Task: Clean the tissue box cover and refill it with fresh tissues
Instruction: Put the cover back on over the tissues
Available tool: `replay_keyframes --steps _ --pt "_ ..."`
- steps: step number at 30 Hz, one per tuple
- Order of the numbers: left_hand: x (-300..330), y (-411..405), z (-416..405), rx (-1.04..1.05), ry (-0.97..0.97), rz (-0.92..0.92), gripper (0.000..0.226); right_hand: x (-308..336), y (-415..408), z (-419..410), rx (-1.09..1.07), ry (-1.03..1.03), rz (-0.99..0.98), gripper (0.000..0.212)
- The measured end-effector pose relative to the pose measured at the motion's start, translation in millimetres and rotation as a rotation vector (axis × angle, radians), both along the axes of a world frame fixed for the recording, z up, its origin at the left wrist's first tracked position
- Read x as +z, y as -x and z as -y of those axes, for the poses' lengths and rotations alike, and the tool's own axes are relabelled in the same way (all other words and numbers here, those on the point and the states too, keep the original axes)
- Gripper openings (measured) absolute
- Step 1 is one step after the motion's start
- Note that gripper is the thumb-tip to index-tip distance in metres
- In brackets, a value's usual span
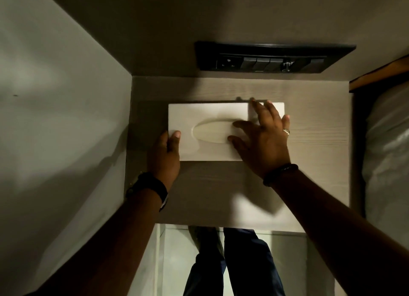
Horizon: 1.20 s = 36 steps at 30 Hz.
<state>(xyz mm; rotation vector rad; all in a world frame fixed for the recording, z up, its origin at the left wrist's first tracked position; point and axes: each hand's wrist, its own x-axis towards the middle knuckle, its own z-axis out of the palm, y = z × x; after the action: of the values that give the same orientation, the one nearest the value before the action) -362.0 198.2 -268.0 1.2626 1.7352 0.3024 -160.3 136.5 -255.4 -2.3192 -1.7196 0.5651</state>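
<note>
A white rectangular tissue box cover [199,114] with an oval opening [210,133] in its top lies flat on a pale wood-grain shelf [221,185]. No tissue shows in the opening. My left hand [164,156] grips the cover's left front corner, thumb on top. My right hand [261,138] lies spread on the cover's right half, fingers apart, fingertips at the opening's right end and the far edge. The cover's right part is hidden under this hand.
A black switch and socket panel [272,59] is on the wall behind the shelf. A grey wall [55,118] closes the left side. To the right lies white bedding [387,152] under a wooden edge [380,74]. Below the shelf's front edge are my legs [232,262].
</note>
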Motion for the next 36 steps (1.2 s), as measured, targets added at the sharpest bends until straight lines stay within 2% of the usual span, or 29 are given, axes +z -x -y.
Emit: replay_keyframes --steps 4,7,14,18,20,23,26,27,30,33,36 --pt "-2.9 2.6 0.2 -0.024 -0.025 -0.006 0.038 0.7 5.2 -3.1 -0.033 -0.004 -0.003 0.012" --pt "-3.2 3.5 -0.3 -0.040 -0.031 -0.005 0.038 -0.4 10.7 -6.0 -0.062 -0.015 0.031 0.011" --pt "-3.5 2.3 -0.8 -0.038 -0.005 -0.018 0.039 -2.1 9.7 -2.1 -0.071 -0.072 -0.025 0.018" --pt "-3.9 6.5 -2.2 -0.068 0.013 -0.037 0.042 1.0 3.3 4.3 -0.051 -0.084 -0.106 0.042" --pt "1.9 6.7 -3.1 -0.098 0.037 -0.065 0.044 10.4 -2.7 15.7 -0.090 -0.098 -0.174 0.044" --pt "20.6 5.2 0.2 -0.124 0.014 -0.139 0.055 40.2 -19.0 47.6 -0.272 -0.099 -0.290 0.037" --pt "52.6 -5.0 26.7 -0.223 -0.081 -0.182 0.077 93.3 -43.4 108.8 -0.463 -0.204 -0.242 0.032" --pt "64.0 -13.9 41.6 -0.268 -0.112 -0.198 0.078 114.3 -51.7 134.9 -0.535 -0.241 -0.217 0.030" --pt "105.6 -53.0 102.0 -0.483 -0.166 -0.154 0.060 170.7 -70.9 220.5 -0.727 -0.275 -0.149 0.025" --pt "150.1 -106.4 183.4 -0.648 0.019 0.071 0.049 209.2 -89.9 312.2 -0.942 -0.365 -0.081 0.021" --pt "179.3 -160.1 262.2 -0.849 0.057 0.205 0.036 234.7 -107.5 388.9 -1.168 -0.439 -0.058 0.021"
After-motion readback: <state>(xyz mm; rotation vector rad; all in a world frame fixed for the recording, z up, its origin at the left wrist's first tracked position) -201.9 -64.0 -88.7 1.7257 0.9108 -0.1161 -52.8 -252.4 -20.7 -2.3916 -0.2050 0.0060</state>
